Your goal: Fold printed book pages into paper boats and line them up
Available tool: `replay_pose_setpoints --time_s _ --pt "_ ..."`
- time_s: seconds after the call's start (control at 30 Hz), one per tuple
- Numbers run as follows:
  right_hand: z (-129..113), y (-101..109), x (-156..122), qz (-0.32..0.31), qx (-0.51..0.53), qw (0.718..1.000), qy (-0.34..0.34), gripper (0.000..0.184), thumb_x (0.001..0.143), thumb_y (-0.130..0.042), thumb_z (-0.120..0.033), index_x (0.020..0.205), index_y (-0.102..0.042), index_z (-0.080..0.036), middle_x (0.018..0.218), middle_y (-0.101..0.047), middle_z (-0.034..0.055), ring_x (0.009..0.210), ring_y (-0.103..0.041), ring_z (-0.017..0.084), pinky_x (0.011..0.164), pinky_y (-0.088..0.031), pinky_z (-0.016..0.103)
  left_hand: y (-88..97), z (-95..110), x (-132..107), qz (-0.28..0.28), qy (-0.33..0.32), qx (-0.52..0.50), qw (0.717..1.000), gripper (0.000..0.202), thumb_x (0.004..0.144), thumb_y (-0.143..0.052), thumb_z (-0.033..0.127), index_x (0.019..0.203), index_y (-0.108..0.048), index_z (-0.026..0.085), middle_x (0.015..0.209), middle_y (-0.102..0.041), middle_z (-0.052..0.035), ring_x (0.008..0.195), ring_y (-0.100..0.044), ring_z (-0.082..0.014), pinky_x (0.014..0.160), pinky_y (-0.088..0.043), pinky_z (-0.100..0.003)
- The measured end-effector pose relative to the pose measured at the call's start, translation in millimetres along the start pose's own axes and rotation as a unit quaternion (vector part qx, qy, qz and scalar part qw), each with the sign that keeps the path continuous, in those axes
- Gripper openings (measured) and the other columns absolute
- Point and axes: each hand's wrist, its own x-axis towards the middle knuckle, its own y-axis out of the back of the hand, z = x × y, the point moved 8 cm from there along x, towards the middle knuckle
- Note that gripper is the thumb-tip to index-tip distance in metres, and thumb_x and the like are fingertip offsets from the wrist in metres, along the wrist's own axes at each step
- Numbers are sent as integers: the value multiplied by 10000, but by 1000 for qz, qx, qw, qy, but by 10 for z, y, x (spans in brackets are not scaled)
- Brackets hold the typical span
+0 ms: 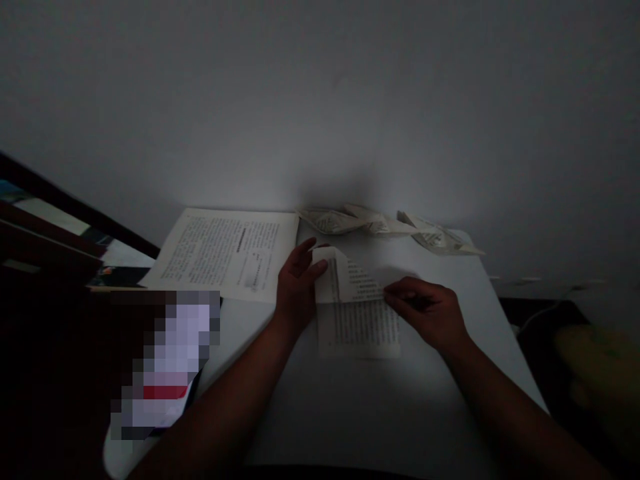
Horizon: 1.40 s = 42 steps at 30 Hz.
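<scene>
Left hand (297,287) grips part-folded printed sheet (363,327) by left edge; right hand (429,312) pinches flap's right corner; folded paper shapes (330,222) far.

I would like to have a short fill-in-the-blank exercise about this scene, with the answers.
1. On the table, near the wall, are exactly ____ folded paper shapes.
2. The printed pages lie on the table's ____ side.
3. The left hand holds one side of the folded sheet; the ____ hand holds the other.

Missing words: three; left; right.
</scene>
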Motion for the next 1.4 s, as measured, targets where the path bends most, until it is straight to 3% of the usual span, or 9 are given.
replay_pose_setpoints --time_s 0.23,0.4,0.57,0.7,0.8,0.97,1.1,1.2,1.4 --pt "91 21 0 23 1 1000 -20 123 738 -700 -271 822 -718 -184 606 -651 -2 536 -599 126 522 -503 240 -121 49 -104 -51 -80 157 983 724 608 -774 140 1266 -490 237 1185 -596 -85 990 -625 -219 834 -514 -316" --pt "53 2 6 12 -1 1000 -12 94 742 -691 -258 799 -714 -186 596 -619 -12 527 -560 114 508 -471 229 -158 52 -165 -73 -68 198 975 776 541 -786 79 1256 -540 253 1171 -609 -85 1048 -601 -267 819 -528 -328" --pt "29 -46 -7 -54 41 998 9 87 766 -642 -225 787 -720 -192 674 -669 18 587 -603 135 544 -488 243 -148 -19 -94 -109 -3 190 976 655 569 -770 72 1181 -604 237 989 -675 -63 830 -654 -212 712 -539 -300" --pt "-16 -73 -39 -111 115 987 30 201 792 -545 -206 841 -740 -205 727 -706 46 634 -641 165 563 -520 271 -98 -49 -29 -113 28 150 982 601 544 -794 76 1107 -640 217 946 -692 -52 825 -654 -196 733 -539 -296" --pt "-27 -106 -44 -129 122 984 34 199 784 -566 -168 868 -741 -212 767 -715 50 685 -661 169 602 -536 273 -84 -75 -11 -121 37 128 984 565 551 -803 97 1082 -653 219 921 -696 -47 823 -654 -192 737 -541 -302" --pt "-149 -175 -38 -148 160 972 93 138 766 -672 -156 873 -742 -209 875 -710 78 768 -682 181 652 -558 297 -58 -87 4 -115 24 144 983 423 561 -808 121 959 -694 205 1070 -665 -61 847 -654 -188 734 -539 -300" --pt "-210 -205 -48 -161 173 966 108 109 737 -727 -192 842 -750 -213 844 -706 73 738 -686 180 630 -566 304 -66 -54 3 -107 10 149 983 380 549 -816 123 907 -716 202 1160 -639 -59 893 -654 -198 763 -527 -302" --pt "-190 -143 -32 -117 162 975 99 113 684 -777 -220 795 -756 -216 815 -723 68 721 -692 190 633 -581 314 -75 -28 -3 -94 17 123 988 473 572 -812 148 1025 -700 232 1134 -660 -61 926 -655 -220 791 -522 -328" --pt "-11 221 -16 115 109 986 47 112 626 -809 -223 727 -763 -237 838 -746 55 745 -711 208 685 -611 330 -115 46 -1 -103 10 10 995 421 769 -654 378 1170 -621 254 1349 -529 -93 1058 -612 -268 833 -516 -381"
